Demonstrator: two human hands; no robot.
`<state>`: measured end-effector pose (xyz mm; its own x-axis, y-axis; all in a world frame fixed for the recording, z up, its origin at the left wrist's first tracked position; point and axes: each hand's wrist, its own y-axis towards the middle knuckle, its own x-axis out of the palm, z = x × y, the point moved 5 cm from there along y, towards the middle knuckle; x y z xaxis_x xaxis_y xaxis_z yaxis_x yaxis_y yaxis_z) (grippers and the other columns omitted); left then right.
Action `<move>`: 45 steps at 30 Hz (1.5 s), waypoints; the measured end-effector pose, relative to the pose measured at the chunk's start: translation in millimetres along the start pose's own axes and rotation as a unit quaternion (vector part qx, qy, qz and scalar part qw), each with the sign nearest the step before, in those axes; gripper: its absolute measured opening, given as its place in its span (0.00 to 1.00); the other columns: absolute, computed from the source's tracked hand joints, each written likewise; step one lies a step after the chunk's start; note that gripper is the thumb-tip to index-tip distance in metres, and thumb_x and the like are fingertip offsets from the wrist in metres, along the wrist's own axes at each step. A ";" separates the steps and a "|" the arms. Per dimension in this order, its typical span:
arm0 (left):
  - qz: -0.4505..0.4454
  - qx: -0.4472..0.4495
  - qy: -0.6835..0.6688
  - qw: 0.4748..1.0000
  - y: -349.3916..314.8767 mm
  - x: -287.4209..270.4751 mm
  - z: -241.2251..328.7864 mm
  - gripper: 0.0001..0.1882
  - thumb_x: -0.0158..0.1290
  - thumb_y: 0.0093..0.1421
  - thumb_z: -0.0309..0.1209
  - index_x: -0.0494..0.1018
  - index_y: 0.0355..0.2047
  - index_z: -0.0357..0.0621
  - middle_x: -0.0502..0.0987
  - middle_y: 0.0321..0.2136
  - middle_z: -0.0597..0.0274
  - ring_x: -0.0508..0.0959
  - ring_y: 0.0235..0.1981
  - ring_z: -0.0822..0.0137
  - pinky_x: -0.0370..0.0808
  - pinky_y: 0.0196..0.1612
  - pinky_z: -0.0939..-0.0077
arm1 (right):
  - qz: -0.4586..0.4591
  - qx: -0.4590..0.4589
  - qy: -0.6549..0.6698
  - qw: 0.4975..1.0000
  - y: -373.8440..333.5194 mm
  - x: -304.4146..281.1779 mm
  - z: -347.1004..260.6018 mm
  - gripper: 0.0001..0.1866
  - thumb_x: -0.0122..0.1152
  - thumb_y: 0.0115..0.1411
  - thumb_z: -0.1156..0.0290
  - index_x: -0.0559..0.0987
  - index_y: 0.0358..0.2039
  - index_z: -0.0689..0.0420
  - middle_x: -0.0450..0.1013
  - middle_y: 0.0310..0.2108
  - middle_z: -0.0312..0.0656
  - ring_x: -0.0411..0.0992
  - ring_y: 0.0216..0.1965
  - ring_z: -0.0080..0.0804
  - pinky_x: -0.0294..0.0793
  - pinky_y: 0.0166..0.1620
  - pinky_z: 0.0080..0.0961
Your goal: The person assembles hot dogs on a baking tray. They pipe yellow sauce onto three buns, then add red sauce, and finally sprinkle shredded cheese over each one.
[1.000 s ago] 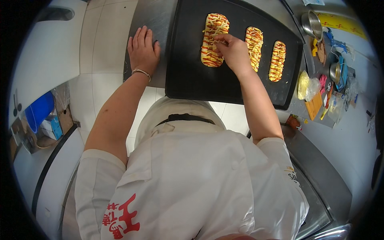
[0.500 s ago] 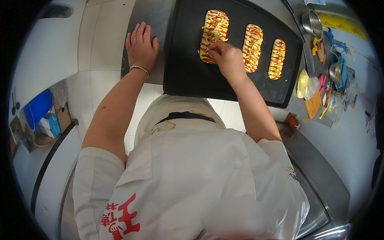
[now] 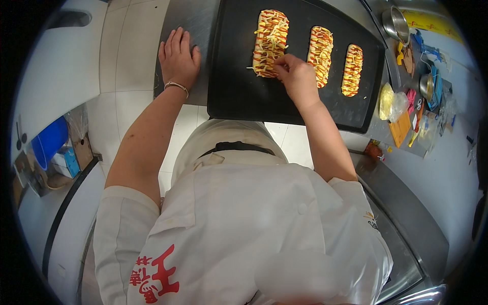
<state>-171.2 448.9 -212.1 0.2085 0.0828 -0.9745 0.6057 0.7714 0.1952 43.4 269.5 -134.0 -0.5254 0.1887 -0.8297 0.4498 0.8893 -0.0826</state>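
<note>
On a black baking tray [image 3: 239, 96] lie three long flat breads with red sauce, pale yellow sauce and pale shreds that look like cheese: a left bread [image 3: 273, 38], a middle bread [image 3: 322, 46] and a right bread [image 3: 352, 71]. My right hand [image 3: 297, 79] is over the tray at the left bread's lower right edge, thumb and fingertips pinched together. Whatever they hold is hidden. My left hand [image 3: 179, 58] rests flat on the steel table [image 3: 201, 18] beside the tray's left edge, fingers stretched out and holding nothing.
Along the right stand a metal bowl [image 3: 395, 24], a bag of pale yellow stuff [image 3: 386, 101], an orange board [image 3: 400, 128] and several small tools. At far left, a blue bin [image 3: 50, 141] sits below a white surface.
My right hand has shifted slightly right and toward me, off the left bread's middle to its edge. Shreds now show on that bread's near part. My left hand stays put.
</note>
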 end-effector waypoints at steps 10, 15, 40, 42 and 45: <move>0.026 0.014 -0.025 0.999 3.0 -4.5 3.0 0.23 0.49 0.61 0.37 0.69 0.55 0.41 0.66 0.61 0.56 0.61 0.64 0.56 0.54 0.67 0.53 | 0.054 0.033 0.099 0.993 58.5 -6.9 54.1 0.10 0.63 0.54 0.75 0.82 0.38 0.56 0.79 0.32 0.49 0.79 0.34 0.38 0.77 0.39 0.31; 0.011 0.011 -0.015 1.000 3.0 -6.3 3.2 0.24 0.48 0.63 0.37 0.69 0.56 0.41 0.66 0.61 0.56 0.61 0.65 0.57 0.52 0.68 0.54 | 0.036 0.116 0.127 0.984 65.3 -15.1 45.0 0.09 0.61 0.55 0.73 0.82 0.37 0.57 0.79 0.30 0.46 0.79 0.33 0.38 0.77 0.38 0.29; 0.052 0.028 -0.054 0.997 1.3 -4.8 1.2 0.24 0.51 0.60 0.39 0.70 0.54 0.40 0.67 0.59 0.52 0.64 0.63 0.52 0.56 0.65 0.52 | 0.015 0.052 0.048 0.997 38.1 -13.4 66.2 0.12 0.65 0.52 0.73 0.80 0.38 0.58 0.79 0.33 0.46 0.77 0.36 0.43 0.76 0.41 0.32; 0.035 0.019 -0.098 0.994 0.6 -1.2 -6.7 0.23 0.50 0.62 0.37 0.68 0.56 0.44 0.66 0.60 0.57 0.61 0.64 0.58 0.54 0.67 0.58 | 0.014 0.019 -0.003 1.000 49.3 -4.0 72.7 0.11 0.65 0.51 0.73 0.80 0.37 0.57 0.77 0.35 0.46 0.76 0.39 0.45 0.75 0.43 0.37; 0.067 -0.001 -0.217 0.974 1.2 -14.0 -6.5 0.20 0.53 0.60 0.33 0.70 0.53 0.47 0.69 0.56 0.59 0.65 0.60 0.58 0.59 0.63 0.61 | -0.011 0.000 -0.038 0.999 55.8 3.6 68.1 0.10 0.64 0.51 0.74 0.80 0.36 0.56 0.76 0.36 0.46 0.75 0.40 0.46 0.75 0.45 0.39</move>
<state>-178.3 452.8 -198.9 0.5918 -0.0910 -0.8010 0.5486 0.7735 0.3174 115.9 291.4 -179.2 -0.4791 0.1371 -0.8670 0.4380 0.8933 -0.1008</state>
